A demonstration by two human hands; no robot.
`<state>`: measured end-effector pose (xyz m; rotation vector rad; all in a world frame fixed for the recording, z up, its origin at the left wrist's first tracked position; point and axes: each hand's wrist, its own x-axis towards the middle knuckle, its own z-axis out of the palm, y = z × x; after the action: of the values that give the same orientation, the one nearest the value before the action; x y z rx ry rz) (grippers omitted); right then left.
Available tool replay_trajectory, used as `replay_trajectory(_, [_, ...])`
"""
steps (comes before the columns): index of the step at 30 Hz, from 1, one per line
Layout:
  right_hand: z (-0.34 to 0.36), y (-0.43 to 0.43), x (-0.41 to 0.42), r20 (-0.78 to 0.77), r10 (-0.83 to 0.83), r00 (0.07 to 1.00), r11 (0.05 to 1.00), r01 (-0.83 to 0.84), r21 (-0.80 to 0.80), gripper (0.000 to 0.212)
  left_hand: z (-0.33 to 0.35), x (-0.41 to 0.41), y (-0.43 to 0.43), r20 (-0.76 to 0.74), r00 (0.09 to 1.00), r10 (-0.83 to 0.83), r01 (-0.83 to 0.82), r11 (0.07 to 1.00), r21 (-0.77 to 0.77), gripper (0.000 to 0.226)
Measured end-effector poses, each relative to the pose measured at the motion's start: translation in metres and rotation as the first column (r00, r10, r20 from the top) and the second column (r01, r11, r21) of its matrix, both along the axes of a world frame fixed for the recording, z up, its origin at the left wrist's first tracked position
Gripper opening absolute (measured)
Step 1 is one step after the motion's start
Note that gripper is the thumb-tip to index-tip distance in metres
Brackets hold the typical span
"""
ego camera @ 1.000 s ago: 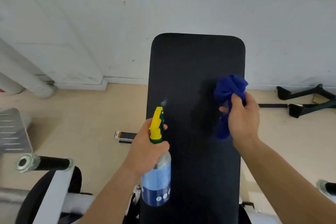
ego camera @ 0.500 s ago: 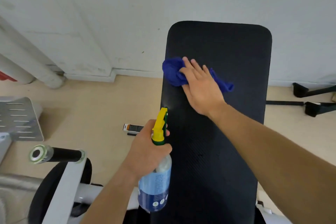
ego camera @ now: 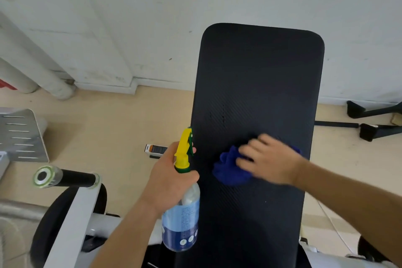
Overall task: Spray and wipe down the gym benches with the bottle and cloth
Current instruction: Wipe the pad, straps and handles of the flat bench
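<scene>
While the right hand point(ego camera: 269, 161) presses flat on the blue cloth point(ego camera: 230, 169), fingers spread and palm down so the cloth stays pinned against the black bench pad point(ego camera: 256, 85), the hand is blurred, which I read as a wiping stroke under way. The cloth lies bunched near the middle of the pad, poking out toward nine o'clock from under the fingers. At the pad's nine o'clock edge the left hand point(ego camera: 169, 178) is wrapped closed around the neck of the spray bottle point(ego camera: 181, 222), one fingertip hooked at the trigger of the yellow spray head point(ego camera: 183, 150), nozzle aimed toward twelve o'clock. Held off to the side like that, it keeps clear of the cloth yet ready for another squirt. Toward twelve o'clock the pad looks dry; I judge it still needs a pass.
</scene>
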<state>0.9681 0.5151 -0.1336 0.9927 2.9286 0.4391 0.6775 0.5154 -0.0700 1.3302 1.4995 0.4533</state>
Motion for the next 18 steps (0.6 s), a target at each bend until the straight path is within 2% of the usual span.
replay_trajectory(1, [0.011, 0.022, -0.003, 0.006, -0.042, 0.999, 0.999, 0.042, 0.021, 0.017, 0.000, 0.000, 0.002, -0.004, 1.000, 0.006, -0.006, 1.000, 0.003, 0.050])
replay_trajectory(3, [0.034, 0.068, -0.014, -0.074, -0.257, 0.964, 0.959, 0.263, 0.101, 0.022, 0.001, 0.000, 0.004, -0.013, 1.000, 0.018, -0.018, 1.000, 0.017, 0.048])
replay_trajectory(4, [0.044, 0.088, -0.019, -0.161, -0.403, 0.901, 0.898, 0.423, 0.120, 0.026, 0.000, -0.001, 0.004, -0.014, 1.000, 0.022, -0.022, 0.999, 0.023, 0.047])
replay_trajectory(6, [0.052, 0.113, -0.035, -0.325, -0.622, 0.712, 0.744, 0.668, 0.039, 0.036, -0.001, -0.002, 0.004, -0.009, 0.999, 0.038, -0.037, 0.999, 0.033, 0.043])
replay_trajectory(7, [0.048, 0.117, -0.045, -0.377, -0.672, 0.637, 0.694, 0.720, -0.020, 0.042, -0.002, -0.002, 0.004, -0.010, 0.999, 0.046, -0.046, 0.998, 0.042, 0.041])
replay_trajectory(9, [0.028, 0.108, -0.068, -0.426, -0.683, 0.593, 0.683, 0.725, -0.085, 0.052, -0.003, -0.003, 0.005, -0.015, 0.998, 0.067, -0.066, 0.996, 0.061, 0.039])
replay_trajectory(10, [0.014, 0.094, -0.080, -0.437, -0.652, 0.620, 0.721, 0.686, -0.102, 0.054, -0.003, -0.004, 0.006, -0.017, 0.997, 0.078, -0.076, 0.995, 0.065, 0.039])
replay_trajectory(12, [-0.015, 0.052, -0.094, -0.423, -0.509, 0.750, 0.847, 0.524, -0.091, 0.051, -0.002, -0.005, 0.007, -0.021, 0.996, 0.086, -0.084, 0.994, 0.071, 0.041])
replay_trajectory(14, [-0.038, 0.000, -0.091, -0.322, -0.331, 0.887, 0.943, 0.327, -0.068, 0.046, 0.000, -0.006, 0.009, -0.023, 0.997, 0.074, -0.072, 0.995, 0.069, 0.045])
replay_trajectory(16, [-0.051, -0.045, -0.074, -0.201, -0.200, 0.959, 0.978, 0.184, -0.096, 0.043, 0.004, -0.006, 0.011, -0.026, 0.999, 0.044, -0.043, 0.997, 0.063, 0.046])
replay_trajectory(18, [-0.048, -0.064, -0.051, -0.143, -0.125, 0.982, 0.987, 0.108, -0.120, 0.032, 0.010, -0.004, 0.014, -0.026, 1.000, 0.006, -0.005, 0.998, 0.060, 0.048])
